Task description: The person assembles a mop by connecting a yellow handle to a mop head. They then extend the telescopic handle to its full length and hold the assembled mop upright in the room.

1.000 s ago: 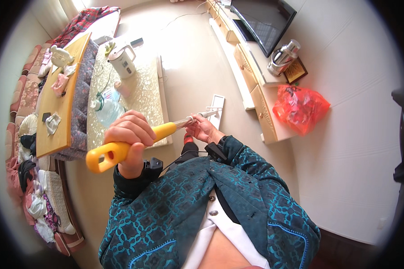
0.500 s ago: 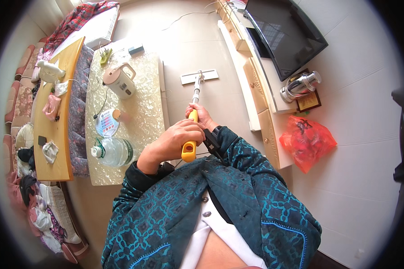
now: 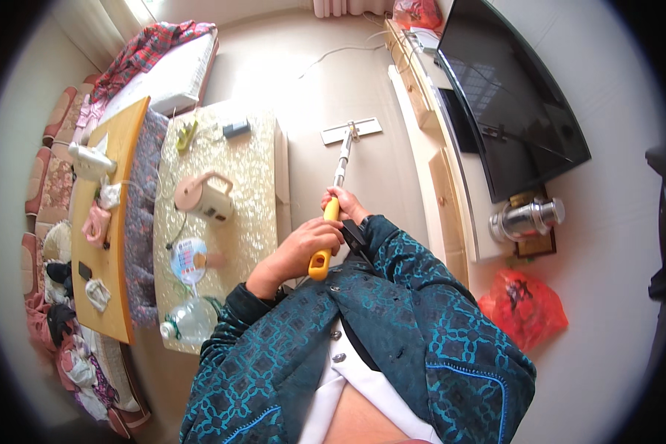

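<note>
A flat mop (image 3: 343,164) slants away from me, its pale rectangular head resting on the floor. My left hand (image 3: 307,250) is closed on the yellow grip close to its looped end. Farther down, my right hand (image 3: 348,209) wraps the lower part of the grip, near where the silver pole begins. A dark device (image 3: 354,235) is strapped at my right wrist. The coffee table (image 3: 255,185) stands left of the mop, bearing an electric kettle (image 3: 209,198), a hand fan (image 3: 189,259) and a large water bottle (image 3: 190,321), partly hidden by my left sleeve.
To the right runs a low TV cabinet (image 3: 442,189) with a large television (image 3: 514,103) and a silver flask (image 3: 525,220). A red plastic bag (image 3: 524,307) sits near it. A cable (image 3: 340,50) trails across the far floor. A wooden bench (image 3: 115,270) and cluttered sofa line the left.
The furniture has shifted lower in view, and a pink curtain shows at the far end. My sleeve now covers part of the bottle. Both hands keep their hold on the mop.
</note>
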`<state>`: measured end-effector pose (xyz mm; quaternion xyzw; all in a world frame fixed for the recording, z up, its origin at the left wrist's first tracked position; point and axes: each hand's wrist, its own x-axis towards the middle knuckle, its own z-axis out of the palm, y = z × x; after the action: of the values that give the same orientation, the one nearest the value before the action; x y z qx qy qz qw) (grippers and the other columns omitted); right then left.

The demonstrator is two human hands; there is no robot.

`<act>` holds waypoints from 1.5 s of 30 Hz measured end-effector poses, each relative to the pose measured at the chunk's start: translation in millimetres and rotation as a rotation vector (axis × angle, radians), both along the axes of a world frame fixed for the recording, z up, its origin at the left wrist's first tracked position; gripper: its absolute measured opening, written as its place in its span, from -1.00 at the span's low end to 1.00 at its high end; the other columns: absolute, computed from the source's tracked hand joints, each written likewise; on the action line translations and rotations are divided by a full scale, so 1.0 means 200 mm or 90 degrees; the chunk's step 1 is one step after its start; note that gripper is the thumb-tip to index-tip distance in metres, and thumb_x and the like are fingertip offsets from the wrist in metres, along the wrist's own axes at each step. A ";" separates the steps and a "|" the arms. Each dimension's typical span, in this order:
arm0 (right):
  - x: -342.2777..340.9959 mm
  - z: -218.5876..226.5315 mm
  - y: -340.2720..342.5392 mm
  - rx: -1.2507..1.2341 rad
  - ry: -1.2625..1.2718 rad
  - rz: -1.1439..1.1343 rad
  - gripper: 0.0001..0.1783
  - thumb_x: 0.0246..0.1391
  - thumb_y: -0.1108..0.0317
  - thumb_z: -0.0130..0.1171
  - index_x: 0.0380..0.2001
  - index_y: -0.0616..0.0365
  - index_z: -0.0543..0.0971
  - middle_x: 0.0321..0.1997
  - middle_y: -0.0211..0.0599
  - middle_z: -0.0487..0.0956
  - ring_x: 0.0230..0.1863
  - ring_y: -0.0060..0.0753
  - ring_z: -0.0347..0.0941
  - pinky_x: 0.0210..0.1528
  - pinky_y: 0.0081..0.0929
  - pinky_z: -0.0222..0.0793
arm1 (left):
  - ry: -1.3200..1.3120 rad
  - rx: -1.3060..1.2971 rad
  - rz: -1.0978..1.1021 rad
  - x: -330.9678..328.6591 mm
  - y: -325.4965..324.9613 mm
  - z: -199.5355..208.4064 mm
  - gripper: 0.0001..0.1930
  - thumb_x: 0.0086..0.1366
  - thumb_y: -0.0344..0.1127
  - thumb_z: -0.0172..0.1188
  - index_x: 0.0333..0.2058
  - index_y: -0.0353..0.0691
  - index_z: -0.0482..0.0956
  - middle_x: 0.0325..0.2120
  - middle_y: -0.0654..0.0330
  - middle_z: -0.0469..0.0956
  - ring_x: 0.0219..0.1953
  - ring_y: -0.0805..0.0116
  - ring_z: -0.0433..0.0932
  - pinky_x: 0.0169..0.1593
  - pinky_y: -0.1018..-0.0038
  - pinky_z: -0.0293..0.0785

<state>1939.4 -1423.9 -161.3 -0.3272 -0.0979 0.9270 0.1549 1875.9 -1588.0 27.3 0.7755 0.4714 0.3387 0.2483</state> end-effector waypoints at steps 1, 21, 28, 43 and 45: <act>-0.01 0.00 0.12 -0.030 0.004 0.007 -0.79 0.18 0.30 -0.13 -0.53 0.10 0.33 -0.63 -0.36 0.38 -0.56 -0.38 0.35 -0.41 -0.41 0.41 | 0.016 -0.005 -0.008 -0.02 0.13 0.01 -0.83 -0.10 -0.53 0.21 -0.50 -0.16 0.43 -0.26 0.25 0.52 0.03 0.13 0.43 0.09 0.27 0.34; -0.75 -0.02 1.90 -0.046 0.023 0.065 -0.81 0.16 0.31 -0.10 -0.52 0.08 0.27 -0.64 -0.41 0.34 -0.58 -0.49 0.30 -0.44 -0.49 0.39 | 0.012 0.012 -0.010 -0.76 1.90 -0.11 -0.78 -0.13 -0.51 0.25 -0.51 -0.11 0.40 -0.36 0.22 0.45 -0.06 0.19 0.43 0.13 0.22 0.24; -1.28 0.09 2.52 -0.091 0.019 0.068 -0.80 0.17 0.31 -0.10 -0.53 0.05 0.26 -0.64 -0.45 0.33 -0.58 -0.54 0.30 -0.56 -0.55 0.34 | -0.022 -0.011 -0.066 -1.39 2.53 -0.03 -0.76 -0.15 -0.53 0.24 -0.48 -0.12 0.40 -0.32 0.19 0.44 -0.11 0.19 0.41 0.07 0.30 0.27; -2.08 -0.02 3.28 -0.104 0.054 -0.017 -0.79 0.13 0.30 -0.09 -0.55 0.08 0.28 -0.62 -0.36 0.34 -0.52 -0.41 0.31 -0.32 -0.42 0.39 | -0.133 -0.042 0.017 -2.15 3.27 -0.07 -0.80 -0.06 -0.59 0.18 -0.54 -0.14 0.36 -0.34 0.24 0.48 -0.02 0.17 0.44 0.16 0.24 0.25; -2.20 -0.01 3.41 -0.016 0.048 -0.012 -0.80 0.13 0.30 -0.09 -0.55 0.09 0.29 -0.62 -0.34 0.35 -0.51 -0.37 0.33 -0.30 -0.38 0.40 | -0.168 -0.022 0.041 -2.27 3.41 -0.06 -0.81 0.00 -0.61 0.14 -0.53 -0.15 0.36 -0.35 0.24 0.48 -0.02 0.18 0.46 0.15 0.25 0.27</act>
<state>1498.5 -741.7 -163.6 -0.2948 -0.0777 0.9384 0.1629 1421.3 -906.4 14.5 0.7040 0.4652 0.4376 0.3105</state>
